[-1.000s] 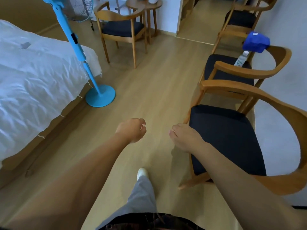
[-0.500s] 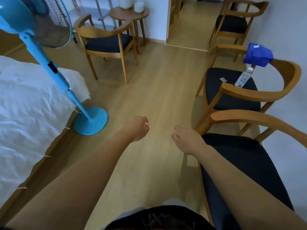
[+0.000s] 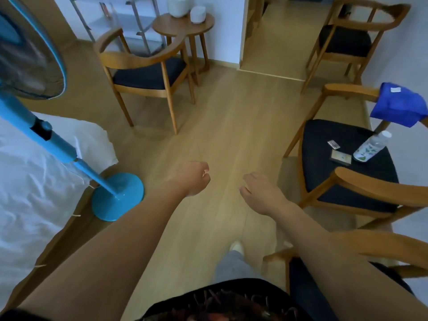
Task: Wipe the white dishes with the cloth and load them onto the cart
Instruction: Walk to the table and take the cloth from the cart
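From where I watch, the bed (image 3: pixel 34 172) fills the left side, with the blue standing fan (image 3: pixel 115 195) planted at its corner. Wooden armchairs ring the open floor (image 3: pixel 222 126): one ahead on the left (image 3: pixel 143 66), one by the doorway (image 3: pixel 347 40), and two along the right wall, the nearer cut off by the frame.

The small round worktop (image 3: pixel 183 25) stands behind the left armchair, and on it sit the white dishes (image 3: pixel 177 6), a larger piece with a smaller one (image 3: pixel 198 14) just beside it. The blue cloth (image 3: pixel 399 106) hangs over the back of the right-hand armchair (image 3: pixel 347 163), well apart from the dishes; a water bottle (image 3: pixel 371 147) and two small flat items lie on that seat. I see no cart; the metal frame behind the worktop might be it, but I cannot tell.

My left hand (image 3: pixel 192 178) is curled into a loose fist and my right hand (image 3: pixel 259 193) hangs with fingers loosely bent; neither has hold of anything.

I judge the step in hand to be fetching the cloth. To do it well I would veer right first, lift the cloth clear without knocking the bottle, then cross to the worktop with one hand free for the larger dish.
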`<action>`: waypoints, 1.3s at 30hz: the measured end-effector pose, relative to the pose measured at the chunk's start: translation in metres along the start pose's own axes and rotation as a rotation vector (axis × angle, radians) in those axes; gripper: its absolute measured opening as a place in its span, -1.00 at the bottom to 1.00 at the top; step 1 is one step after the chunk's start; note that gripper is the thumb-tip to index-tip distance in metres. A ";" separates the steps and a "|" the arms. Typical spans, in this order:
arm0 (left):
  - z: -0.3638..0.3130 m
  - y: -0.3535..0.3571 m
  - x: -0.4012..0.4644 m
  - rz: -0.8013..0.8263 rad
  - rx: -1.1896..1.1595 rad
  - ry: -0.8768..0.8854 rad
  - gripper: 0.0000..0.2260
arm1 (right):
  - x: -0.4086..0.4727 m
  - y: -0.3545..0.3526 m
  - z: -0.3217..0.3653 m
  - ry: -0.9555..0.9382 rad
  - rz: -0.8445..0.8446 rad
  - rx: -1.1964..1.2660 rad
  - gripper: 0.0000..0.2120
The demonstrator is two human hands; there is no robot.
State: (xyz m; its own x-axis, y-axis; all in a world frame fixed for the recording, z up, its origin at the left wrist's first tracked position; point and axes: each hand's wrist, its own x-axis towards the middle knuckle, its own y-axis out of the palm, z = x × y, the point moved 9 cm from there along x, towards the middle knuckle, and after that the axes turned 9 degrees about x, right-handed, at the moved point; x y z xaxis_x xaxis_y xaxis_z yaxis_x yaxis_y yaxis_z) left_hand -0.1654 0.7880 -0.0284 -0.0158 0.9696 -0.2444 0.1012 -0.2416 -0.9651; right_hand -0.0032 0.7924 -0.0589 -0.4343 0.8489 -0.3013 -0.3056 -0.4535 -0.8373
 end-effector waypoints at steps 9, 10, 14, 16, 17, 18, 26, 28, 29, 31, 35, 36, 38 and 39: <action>0.009 -0.050 0.160 0.000 -0.086 -0.054 -0.72 | 0.156 -0.091 -0.031 -0.024 0.039 -0.068 -0.58; 0.012 -0.054 0.175 0.003 -0.088 -0.055 -0.72 | 0.170 -0.097 -0.032 -0.033 0.040 -0.072 -0.58; 0.029 -0.068 0.235 0.003 -0.104 -0.080 -0.72 | 0.229 -0.119 -0.039 -0.055 0.045 -0.086 -0.57; 0.038 -0.074 0.270 -0.013 -0.110 -0.082 -0.72 | 0.265 -0.128 -0.043 -0.064 0.041 -0.091 -0.58; 0.040 -0.076 0.279 -0.019 -0.113 -0.079 -0.72 | 0.275 -0.131 -0.045 -0.063 0.037 -0.096 -0.58; 0.044 -0.079 0.296 -0.023 -0.119 -0.077 -0.73 | 0.293 -0.136 -0.046 -0.062 0.031 -0.099 -0.58; 0.100 -0.113 0.457 0.043 -0.083 -0.044 -0.70 | 0.461 -0.176 -0.043 -0.036 0.034 -0.114 -0.58; 0.116 -0.125 0.494 0.073 -0.052 -0.032 -0.70 | 0.500 -0.189 -0.041 -0.024 0.043 -0.118 -0.58; 0.122 -0.133 0.512 0.077 -0.042 -0.024 -0.70 | 0.519 -0.198 -0.040 -0.017 0.035 -0.116 -0.58; 0.132 -0.150 0.546 0.068 -0.031 -0.008 -0.69 | 0.554 -0.215 -0.040 -0.005 0.012 -0.098 -0.59; 0.143 -0.168 0.601 0.074 -0.021 0.001 -0.70 | 0.610 -0.239 -0.045 0.006 -0.015 -0.068 -0.59; 0.144 -0.169 0.614 0.082 -0.024 0.000 -0.70 | 0.623 -0.245 -0.048 0.011 -0.020 -0.064 -0.59; 0.147 -0.169 0.639 0.097 -0.031 0.004 -0.70 | 0.648 -0.256 -0.056 0.023 -0.027 -0.056 -0.58; 0.147 -0.168 0.653 0.103 -0.029 0.008 -0.70 | 0.659 -0.262 -0.060 0.028 -0.024 -0.052 -0.58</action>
State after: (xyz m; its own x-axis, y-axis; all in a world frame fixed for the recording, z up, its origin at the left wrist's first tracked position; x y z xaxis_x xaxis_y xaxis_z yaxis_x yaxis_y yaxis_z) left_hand -0.3393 1.4557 -0.0394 0.0039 0.9398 -0.3417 0.1302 -0.3393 -0.9316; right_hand -0.1584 1.4872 -0.0662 -0.4033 0.8669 -0.2929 -0.2705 -0.4187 -0.8669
